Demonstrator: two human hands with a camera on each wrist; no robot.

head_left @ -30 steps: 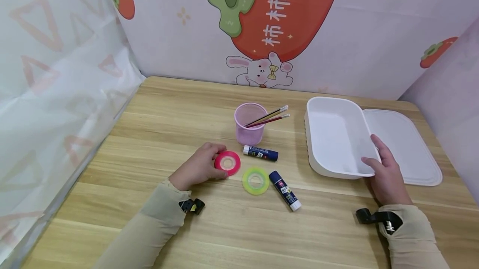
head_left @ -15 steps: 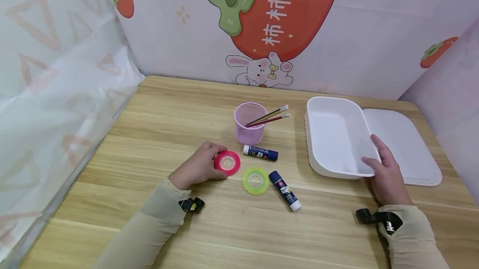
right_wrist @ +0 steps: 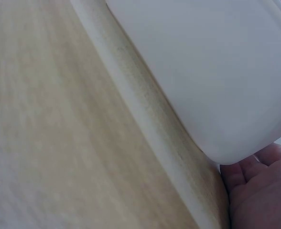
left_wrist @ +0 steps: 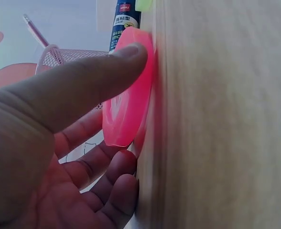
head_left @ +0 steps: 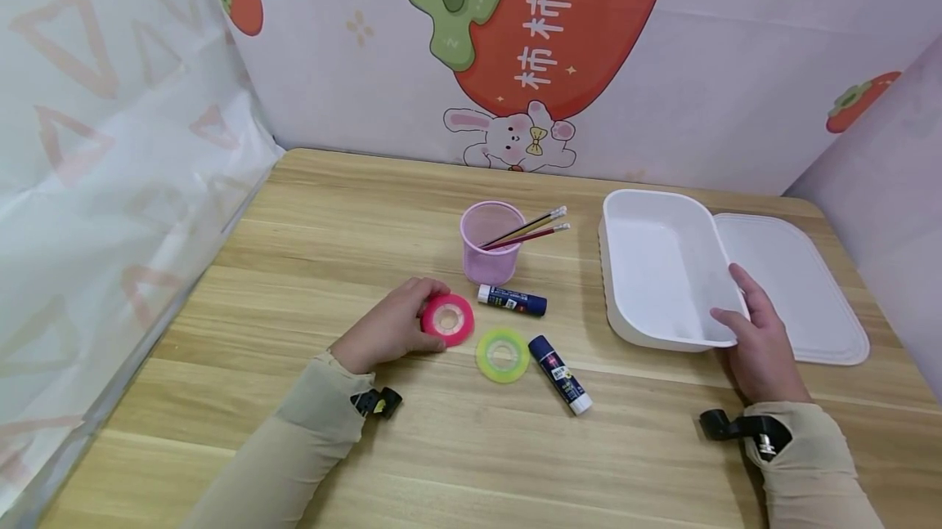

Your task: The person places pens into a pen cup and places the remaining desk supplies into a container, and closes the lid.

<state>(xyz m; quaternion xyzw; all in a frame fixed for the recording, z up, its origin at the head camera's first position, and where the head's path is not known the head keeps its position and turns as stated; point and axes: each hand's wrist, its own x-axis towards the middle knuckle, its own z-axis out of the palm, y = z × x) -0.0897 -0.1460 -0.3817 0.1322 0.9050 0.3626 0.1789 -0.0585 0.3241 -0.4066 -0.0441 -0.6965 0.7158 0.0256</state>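
Observation:
My left hand [head_left: 390,326] pinches a roll of pink tape [head_left: 462,328] at its left edge. In the left wrist view the thumb lies across the pink tape [left_wrist: 135,100], with the other fingers behind and below it, close to the tabletop. A roll of yellow-green tape [head_left: 483,356] lies just to its right. My right hand [head_left: 764,349] grips the near right corner of a white plastic box [head_left: 658,280], thumb over the rim and fingers outside. In the right wrist view the box's wall [right_wrist: 202,71] hides part of the fingers.
Two blue glue sticks, one [head_left: 513,301] behind the yellow-green tape and another [head_left: 561,375] to its right, lie on the wooden table [head_left: 471,463]. A pink mesh cup [head_left: 489,266] holding pencils [head_left: 540,222] stands behind them. A white lid [head_left: 805,292] lies right of the box.
The pink tape has shifted very slightly in my left hand, its far edge a little higher. My right hand and the box stay in place.

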